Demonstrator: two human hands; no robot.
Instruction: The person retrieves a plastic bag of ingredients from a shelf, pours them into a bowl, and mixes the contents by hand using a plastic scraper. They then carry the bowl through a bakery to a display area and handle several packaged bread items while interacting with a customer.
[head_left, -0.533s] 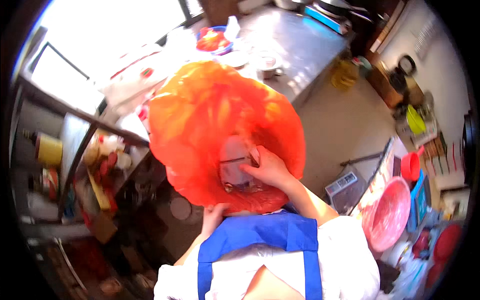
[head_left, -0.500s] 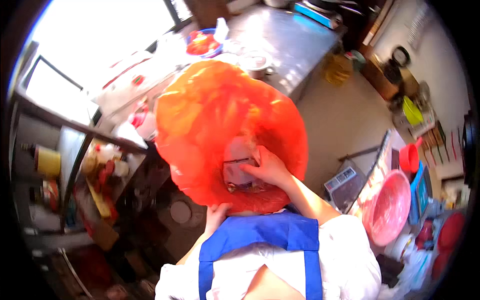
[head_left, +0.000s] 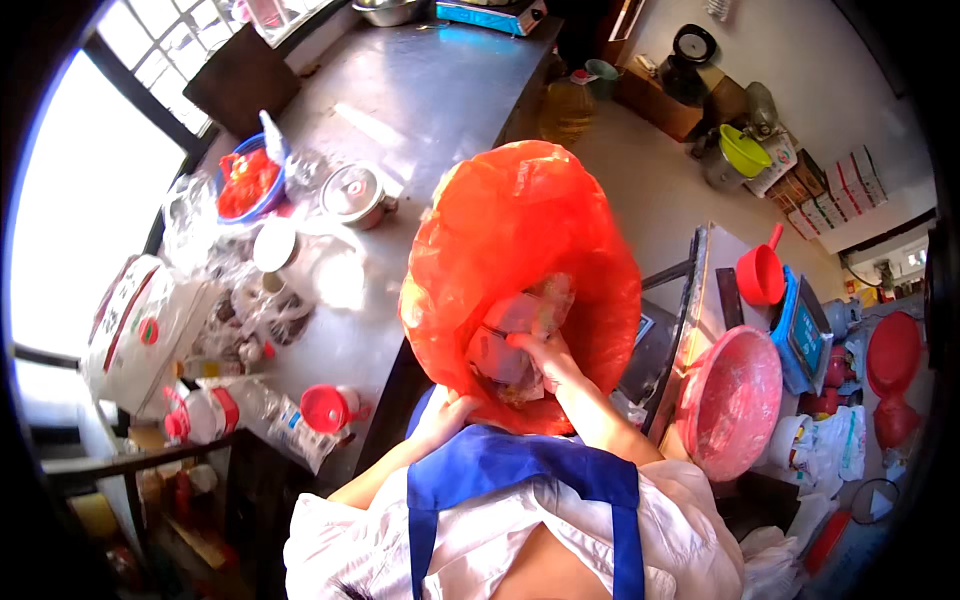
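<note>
Since the earlier frame, the red bag (head_left: 515,195) is shifted rightward in the view, and more of the metal table (head_left: 430,90) is brought in along the left. Taking the bag's mouth as a clock face, its rim is pinched by the left hand (head_left: 448,418) at seven o'clock, seemingly so that the opening is kept wide. The right hand (head_left: 550,360) is passed in from five o'clock and laid against a clear package (head_left: 492,350) inside; whether it is gripped cannot be told. The bag is held close before the blue apron (head_left: 520,465), probably for steadiness. Thin, glossy, crinkled film is shown, rounded like a bowl. At ten o'clock, a round lidded metal pot (head_left: 352,192) is stood on the table; at four o'clock, a smooth, mottled pink basin (head_left: 735,400) is seen.
</note>
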